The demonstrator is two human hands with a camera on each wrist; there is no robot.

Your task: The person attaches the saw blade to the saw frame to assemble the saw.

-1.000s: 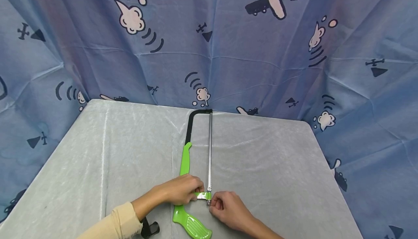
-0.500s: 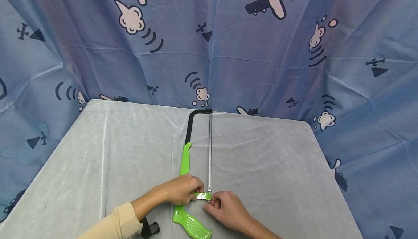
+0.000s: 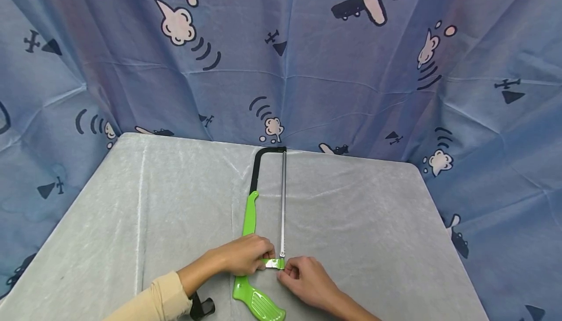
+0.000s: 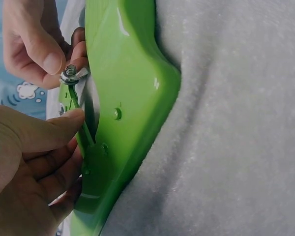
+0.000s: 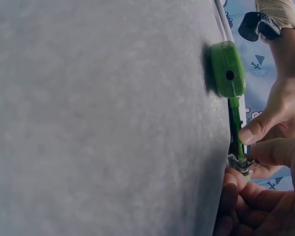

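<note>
A hacksaw with a green handle (image 3: 259,301) and a black front frame (image 3: 255,170) lies flat, its silver blade (image 3: 283,204) along the right side. My left hand (image 3: 246,253) reaches over the frame and pinches the short green blade arm (image 4: 80,129) between thumb and fingers. On a threaded stud at the end of that arm sits a metal wing nut (image 4: 71,76). My right hand (image 3: 307,279) has curled fingers at this end; its thumb and fingertips meet around the wing nut in the right wrist view, partly hiding it.
Pale grey plush cloth (image 3: 373,223) covers the table. Behind and beside it hangs a blue curtain (image 3: 325,101) with airplane prints. A black device (image 3: 203,307) is worn on my left wrist near the tan sleeve (image 3: 164,294).
My right hand's thumb and fingertips have shifted slightly at the wing nut, first left, then a little up. The left hand and the hacksaw stay in place.
</note>
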